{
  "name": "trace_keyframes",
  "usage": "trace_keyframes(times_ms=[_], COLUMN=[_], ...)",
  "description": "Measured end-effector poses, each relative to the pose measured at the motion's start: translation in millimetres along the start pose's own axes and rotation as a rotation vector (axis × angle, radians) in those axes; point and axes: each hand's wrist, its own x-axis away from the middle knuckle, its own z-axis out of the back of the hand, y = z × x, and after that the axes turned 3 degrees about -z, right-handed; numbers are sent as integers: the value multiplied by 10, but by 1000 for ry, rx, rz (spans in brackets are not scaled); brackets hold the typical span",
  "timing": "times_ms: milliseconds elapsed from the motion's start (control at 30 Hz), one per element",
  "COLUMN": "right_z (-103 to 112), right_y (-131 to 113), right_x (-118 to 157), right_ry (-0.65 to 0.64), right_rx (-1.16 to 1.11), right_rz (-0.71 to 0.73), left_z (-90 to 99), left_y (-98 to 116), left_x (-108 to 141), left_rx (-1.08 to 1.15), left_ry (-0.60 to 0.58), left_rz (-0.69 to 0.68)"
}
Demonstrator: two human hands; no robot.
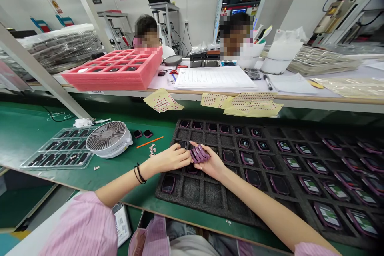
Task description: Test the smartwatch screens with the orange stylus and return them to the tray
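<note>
Above the left part of a black foam tray [192, 206], my right hand [214, 164] is closed around a small stack of purple-framed smartwatches [200, 155], held on edge side by side. My left hand [174, 158] meets the stack's left end, with its fingers bent and pinched on the watch there; the fingertips are partly hidden. Under and around both hands, more smartwatches lie face up in the tray's pockets, such as one watch [168, 184] at the near left corner. Several pockets near my hands hold no watch.
Left of the tray are a white fan [108, 139], a clear plastic tray [57, 148] of dark parts, two watches [142, 133] and an orange stick [150, 142]. A raised shelf bears a pink foam tray [114, 78] and papers [214, 78]. Two people sit beyond it.
</note>
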Motion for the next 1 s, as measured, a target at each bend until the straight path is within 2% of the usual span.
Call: trace_keyframes(times_ms=[267,367,500,600,700,833,1000], right_z=[0,-14,-26,-29,-46,-79,-111], right_y=[26,22,28,54,91,165,265], right_x=[-10,3,28,41,58,87,113], right_ry=[-1,-53,-144,-238,-304,-272,-156], right_rx=[59,89,126,138,142,133,126], right_rz=[-17,-32,-75,-135,-181,-184,-185], left_z=[4,-4,10,45,56,9,-64], left_y=[-31,-90,-152,-150,-125,-79,-51], left_x=[-38,-21,-3,9,33,63,83], left_rx=[106,321,716,1009,1192,1310,1337], left_ry=[9,24,88,113,124,143,103], left_rz=[-118,-64,60,123,185,291,313])
